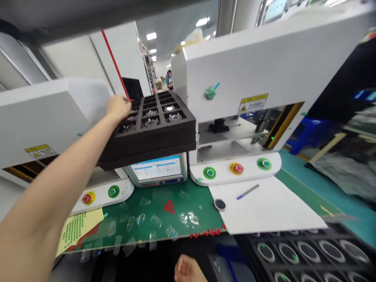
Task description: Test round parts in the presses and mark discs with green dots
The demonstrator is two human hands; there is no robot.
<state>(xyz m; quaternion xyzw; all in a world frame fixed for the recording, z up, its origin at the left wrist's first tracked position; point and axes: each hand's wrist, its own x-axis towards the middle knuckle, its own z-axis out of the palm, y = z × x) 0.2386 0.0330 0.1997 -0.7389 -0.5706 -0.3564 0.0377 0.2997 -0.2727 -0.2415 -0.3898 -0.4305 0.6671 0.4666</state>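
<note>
Your left hand (119, 107) grips the stacked black trays (152, 129) (metal parts inside) above the worktop's (164, 213) rear edge | right hand (188, 270) curled loosely, near edge.

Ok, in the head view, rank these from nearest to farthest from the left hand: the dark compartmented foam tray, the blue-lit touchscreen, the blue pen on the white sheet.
1. Dark compartmented foam tray: the left hand grips its far-left edge.
2. Blue-lit touchscreen: just below the tray, at centre.
3. Blue pen: lower right, on the white sheet.
</note>
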